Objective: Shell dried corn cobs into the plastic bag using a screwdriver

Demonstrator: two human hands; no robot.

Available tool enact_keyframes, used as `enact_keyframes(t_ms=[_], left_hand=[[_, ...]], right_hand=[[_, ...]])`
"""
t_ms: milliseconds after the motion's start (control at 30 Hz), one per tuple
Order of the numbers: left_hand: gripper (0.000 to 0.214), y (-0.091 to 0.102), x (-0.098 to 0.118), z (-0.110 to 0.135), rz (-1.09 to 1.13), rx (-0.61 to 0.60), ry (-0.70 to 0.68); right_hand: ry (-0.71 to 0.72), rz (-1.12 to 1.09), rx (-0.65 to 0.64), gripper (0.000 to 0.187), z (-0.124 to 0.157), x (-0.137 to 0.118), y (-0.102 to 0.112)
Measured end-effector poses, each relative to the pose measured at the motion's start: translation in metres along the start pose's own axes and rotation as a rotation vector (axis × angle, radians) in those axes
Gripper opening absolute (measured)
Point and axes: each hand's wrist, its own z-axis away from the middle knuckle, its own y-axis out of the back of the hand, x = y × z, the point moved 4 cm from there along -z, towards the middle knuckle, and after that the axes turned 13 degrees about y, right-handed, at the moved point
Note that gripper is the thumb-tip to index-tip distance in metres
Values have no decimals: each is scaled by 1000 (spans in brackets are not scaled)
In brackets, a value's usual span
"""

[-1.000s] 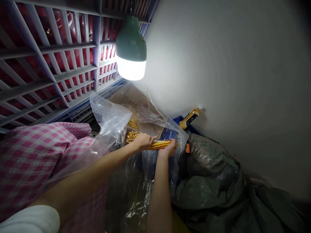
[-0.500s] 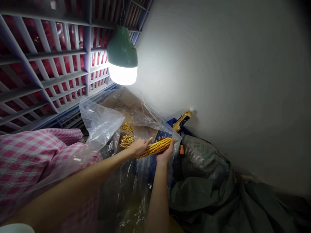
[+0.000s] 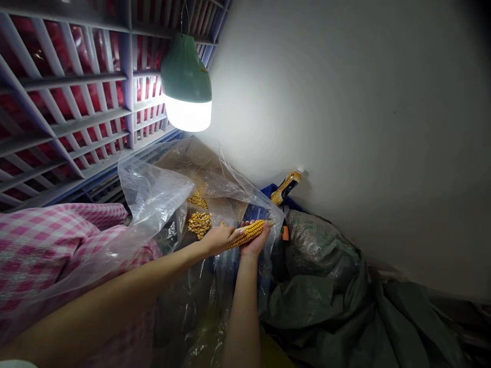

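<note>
A yellow corn cob [image 3: 251, 231] is held between both hands over a clear plastic bag [image 3: 161, 189]. My left hand [image 3: 219, 239] grips the cob's near end with the fingers wrapped over it. Cupped under the far part of the cob, my right hand [image 3: 253, 243] has its fingertips curled up around it. Loose yellow kernels [image 3: 199, 223] lie in a pile inside the bag, just left of my hands. More kernels [image 3: 198, 198] sit a little farther back in the bag.
A lit green-topped lamp [image 3: 186, 84] hangs above the bag. A lilac slatted crate wall [image 3: 69, 97] stands on the left, a white wall on the right. A yellow bottle [image 3: 285, 186] leans against that wall. Dark green sacks [image 3: 326, 286] lie to the right, pink checked cloth [image 3: 49, 240] on the left.
The cob has tilted, its far tip now higher, and my left hand has slid further along it towards my right hand. The view has drifted slightly right.
</note>
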Motion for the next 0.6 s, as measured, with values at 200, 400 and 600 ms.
enact_keyframes(t_ms=[200,400,600], left_hand=[[66,4,2,0,-7,24,-29],[69,5,5,6,22,23,-44],[66,11,8,10,3,-31,-51]], right_hand=[[28,-24,-47,27,-2,-4,-6],[16,-33,-44,27,1,-6,-8],[67,12,-83,29,0,-16,-9]])
